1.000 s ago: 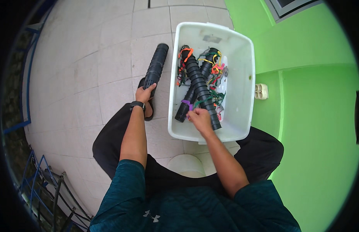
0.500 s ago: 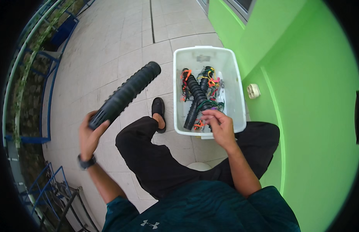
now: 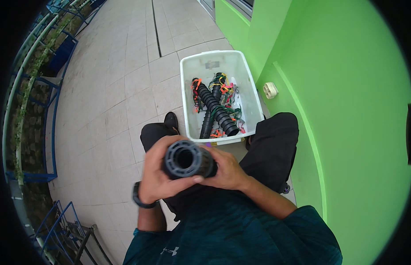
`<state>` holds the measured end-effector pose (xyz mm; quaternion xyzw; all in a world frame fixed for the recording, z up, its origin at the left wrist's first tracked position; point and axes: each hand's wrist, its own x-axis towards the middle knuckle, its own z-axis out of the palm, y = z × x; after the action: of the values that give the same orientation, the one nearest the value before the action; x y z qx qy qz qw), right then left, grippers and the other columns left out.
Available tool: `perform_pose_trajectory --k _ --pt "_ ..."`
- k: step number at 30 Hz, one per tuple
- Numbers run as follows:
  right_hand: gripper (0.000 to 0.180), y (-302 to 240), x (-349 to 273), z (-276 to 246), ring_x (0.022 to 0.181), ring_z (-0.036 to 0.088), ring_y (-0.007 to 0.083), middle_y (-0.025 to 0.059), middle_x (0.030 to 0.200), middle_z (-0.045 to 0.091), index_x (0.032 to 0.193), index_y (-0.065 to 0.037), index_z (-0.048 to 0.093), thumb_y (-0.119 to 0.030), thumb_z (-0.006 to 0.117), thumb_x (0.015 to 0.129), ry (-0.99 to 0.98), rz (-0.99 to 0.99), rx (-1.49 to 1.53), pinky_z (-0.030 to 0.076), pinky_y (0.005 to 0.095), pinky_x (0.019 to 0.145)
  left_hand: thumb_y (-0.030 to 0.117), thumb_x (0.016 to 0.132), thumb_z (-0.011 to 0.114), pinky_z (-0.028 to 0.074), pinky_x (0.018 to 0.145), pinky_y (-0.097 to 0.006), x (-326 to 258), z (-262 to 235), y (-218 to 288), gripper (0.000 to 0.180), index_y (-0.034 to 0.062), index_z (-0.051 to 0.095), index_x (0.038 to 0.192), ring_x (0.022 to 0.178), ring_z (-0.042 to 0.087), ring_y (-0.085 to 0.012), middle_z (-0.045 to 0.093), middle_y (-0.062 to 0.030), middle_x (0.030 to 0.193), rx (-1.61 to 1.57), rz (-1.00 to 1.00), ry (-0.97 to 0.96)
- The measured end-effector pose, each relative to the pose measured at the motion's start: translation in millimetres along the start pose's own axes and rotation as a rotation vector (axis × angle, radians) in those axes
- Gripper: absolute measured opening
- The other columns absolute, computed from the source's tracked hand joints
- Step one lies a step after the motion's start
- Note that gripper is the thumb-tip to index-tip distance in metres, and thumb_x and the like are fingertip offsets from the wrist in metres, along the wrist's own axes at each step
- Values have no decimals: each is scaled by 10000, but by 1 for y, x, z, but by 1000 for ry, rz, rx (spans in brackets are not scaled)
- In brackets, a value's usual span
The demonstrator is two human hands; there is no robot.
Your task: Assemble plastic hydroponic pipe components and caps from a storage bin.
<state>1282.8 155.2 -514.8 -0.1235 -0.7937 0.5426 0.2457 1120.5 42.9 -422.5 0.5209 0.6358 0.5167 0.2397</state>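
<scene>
I hold a black ribbed tube end-on in front of my lap, its round open mouth facing the camera. My left hand wraps around its left side, with a dark watch on the wrist. My right hand grips its right side. Just beyond my knees stands a white plastic bin on the tiled floor. Inside it lie two more black ribbed tubes, crossed, among several coloured ties in orange, red, green and yellow.
A bright green wall runs along my right, with a small white fitting low on it. Blue metal railings and plants curve along the left. My dark shoe rests beside the bin.
My left hand has swung the tube from far out on the left to the front of my lap. My right hand has left the bin and taken hold of the tube too.
</scene>
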Motion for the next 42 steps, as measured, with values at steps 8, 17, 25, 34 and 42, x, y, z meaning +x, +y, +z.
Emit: perform_pose_trajectory --k 8,17,25,34,42 --pt "741 23 -88 -38 1048 638 393 201 1111 653 1279 -15 542 -246 856 649 127 121 40 505 443 903 223 634 900 387 1071 -379 -28 109 -39 822 -6 489 1308 1240 512 -228 535 -133 1336 -293 -72 -288" --pt "769 34 -115 -64 1080 635 396 245 1159 639 1338 9 484 -257 834 707 142 165 122 501 432 922 154 637 891 393 1080 -394 -42 160 -48 852 5 443 1346 1237 526 -228 565 -147 1318 -422 -149 -162" --pt "1038 -28 -122 -117 1455 282 292 229 1593 191 1548 11 105 -196 780 787 305 -62 313 229 430 1163 207 660 907 498 889 -337 -54 183 -40 674 -1 559 1199 1005 637 -212 645 -104 1084 -101 -90 -28" --pt "945 -31 -46 -56 1052 649 225 298 1479 368 1438 97 296 -7 822 659 331 -182 -22 506 349 952 152 669 808 496 917 -428 -42 143 -62 719 32 480 1297 1076 607 -369 609 -179 1174 90 126 -49" --pt "999 -57 23 -78 1021 686 280 339 1349 500 1460 52 309 -102 867 646 -43 -478 84 542 386 895 241 670 890 450 1000 -416 -52 103 -105 993 -5 278 1413 1156 591 -336 583 -211 1221 -301 -34 -168"
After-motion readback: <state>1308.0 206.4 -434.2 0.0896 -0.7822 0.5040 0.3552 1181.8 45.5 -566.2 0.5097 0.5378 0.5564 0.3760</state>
